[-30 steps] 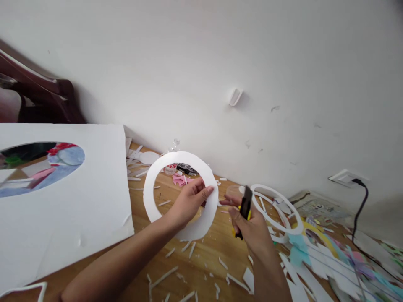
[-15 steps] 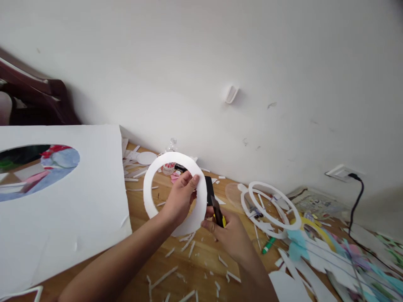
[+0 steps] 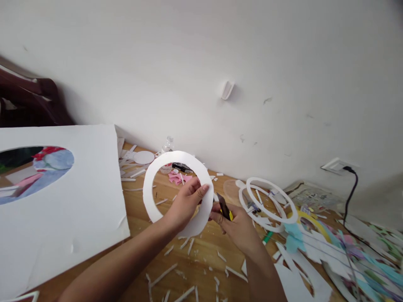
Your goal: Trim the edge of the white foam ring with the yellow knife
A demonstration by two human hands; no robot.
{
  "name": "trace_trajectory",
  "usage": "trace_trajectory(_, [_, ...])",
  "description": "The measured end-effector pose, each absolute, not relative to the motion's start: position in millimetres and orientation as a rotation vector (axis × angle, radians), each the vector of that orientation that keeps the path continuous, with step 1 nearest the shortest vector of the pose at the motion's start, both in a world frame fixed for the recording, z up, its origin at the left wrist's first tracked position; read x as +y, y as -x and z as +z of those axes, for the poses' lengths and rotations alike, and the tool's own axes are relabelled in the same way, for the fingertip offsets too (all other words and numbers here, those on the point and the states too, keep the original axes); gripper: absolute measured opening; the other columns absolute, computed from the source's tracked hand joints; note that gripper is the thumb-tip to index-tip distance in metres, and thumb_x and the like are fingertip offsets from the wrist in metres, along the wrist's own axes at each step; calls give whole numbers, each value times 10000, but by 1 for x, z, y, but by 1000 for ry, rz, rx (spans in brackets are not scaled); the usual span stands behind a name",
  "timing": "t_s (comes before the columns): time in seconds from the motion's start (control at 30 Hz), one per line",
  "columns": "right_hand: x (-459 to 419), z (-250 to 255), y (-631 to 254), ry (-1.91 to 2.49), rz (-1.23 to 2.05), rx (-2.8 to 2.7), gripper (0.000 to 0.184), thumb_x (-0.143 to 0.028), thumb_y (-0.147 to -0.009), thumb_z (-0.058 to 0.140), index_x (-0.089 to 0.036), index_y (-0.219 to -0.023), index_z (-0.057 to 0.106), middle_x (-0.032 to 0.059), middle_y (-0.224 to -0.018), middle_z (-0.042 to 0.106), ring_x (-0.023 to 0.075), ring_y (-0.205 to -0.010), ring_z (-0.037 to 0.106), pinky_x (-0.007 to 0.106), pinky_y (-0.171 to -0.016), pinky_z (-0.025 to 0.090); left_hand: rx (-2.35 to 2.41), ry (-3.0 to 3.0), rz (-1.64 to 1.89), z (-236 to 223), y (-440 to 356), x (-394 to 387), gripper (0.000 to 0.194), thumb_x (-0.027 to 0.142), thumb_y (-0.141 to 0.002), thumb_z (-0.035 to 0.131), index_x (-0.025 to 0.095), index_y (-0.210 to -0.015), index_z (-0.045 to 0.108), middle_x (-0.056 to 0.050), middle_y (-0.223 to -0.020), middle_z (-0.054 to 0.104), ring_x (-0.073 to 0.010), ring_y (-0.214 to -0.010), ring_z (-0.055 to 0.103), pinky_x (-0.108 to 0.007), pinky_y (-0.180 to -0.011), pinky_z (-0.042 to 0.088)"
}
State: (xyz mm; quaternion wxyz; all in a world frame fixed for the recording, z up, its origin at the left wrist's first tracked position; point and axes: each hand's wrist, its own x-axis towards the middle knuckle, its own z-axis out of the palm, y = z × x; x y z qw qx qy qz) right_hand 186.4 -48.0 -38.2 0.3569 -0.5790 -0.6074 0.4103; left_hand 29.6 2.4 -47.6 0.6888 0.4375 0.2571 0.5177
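My left hand (image 3: 186, 202) pinches the right side of a white foam ring (image 3: 157, 167), holding it tilted up above the wooden table (image 3: 201, 256). My right hand (image 3: 236, 226) is closed round a black and yellow utility knife (image 3: 224, 208). The knife's tip points at the ring's outer right edge, just beside my left thumb. Both forearms reach in from the bottom of the view.
A large white foam board (image 3: 78, 201) with an oval hole lies on the left. Thinner white rings (image 3: 267, 201) and coloured paper scraps (image 3: 340, 251) lie on the right. White offcuts litter the table. A wall socket with black cable (image 3: 346, 172) is at right.
My right hand brought the knife from the right in to the ring's right edge. The ring turned slightly in my left hand. The view drifted a little to the right.
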Motion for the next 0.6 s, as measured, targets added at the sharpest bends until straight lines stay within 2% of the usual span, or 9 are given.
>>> trace_trajectory(0.13, [-49,-38,-185,1440,1030,-1640,291,-467,-858,624,-193,-772,674,25,-774,692,159,-712,607,216,-523,418,594,-1043,1101,-50,-29,4,294,513,-883,576,234,-977,569,27,-709,561,-139,-550,530,-258,-524,447])
trace_trajectory(0.2, [-49,-39,-189,1430,970,-1597,299,-472,-871,614,-188,-787,657,21,-736,675,142,-654,594,215,-514,422,590,-1113,1056,-51,-27,6,286,501,-888,575,225,-961,588,21,-732,556,-136,-606,527,-252,-580,438])
trace_trajectory(0.3, [-49,-40,-200,1435,835,-1386,322,-499,-866,628,-179,-873,664,15,-725,667,91,-498,502,220,-475,416,536,-1277,918,-51,-24,6,266,451,-858,640,189,-906,644,1,-767,576,-148,-711,526,-251,-674,418])
trace_trajectory(0.4, [-49,-39,-208,1386,751,-1219,406,-505,-837,672,-213,-1118,668,57,-987,716,62,-476,476,229,-466,432,482,-1428,768,-50,-23,4,238,399,-868,634,174,-938,664,-14,-828,614,-166,-775,530,-264,-724,413])
trace_trajectory(0.47, [-49,-40,-210,1337,772,-1182,474,-504,-826,688,-251,-1224,638,75,-1137,693,49,-475,472,236,-466,442,477,-1515,697,-49,-23,2,204,360,-878,615,168,-932,662,-16,-855,627,-173,-796,535,-271,-740,415])
trace_trajectory(0.5, [-49,-40,-210,1328,791,-1176,479,-505,-820,695,-247,-1220,645,74,-1107,702,50,-471,471,236,-462,440,480,-1557,674,-48,-23,1,179,334,-877,612,168,-924,663,-20,-882,638,-181,-825,542,-278,-765,419])
trace_trajectory(0.6, [-49,-43,-206,1379,798,-1162,429,-517,-783,728,-180,-1047,708,20,-722,684,75,-448,481,226,-444,420,538,-1688,648,-46,-24,-1,127,270,-878,586,183,-934,660,-21,-955,661,-201,-916,553,-293,-853,413])
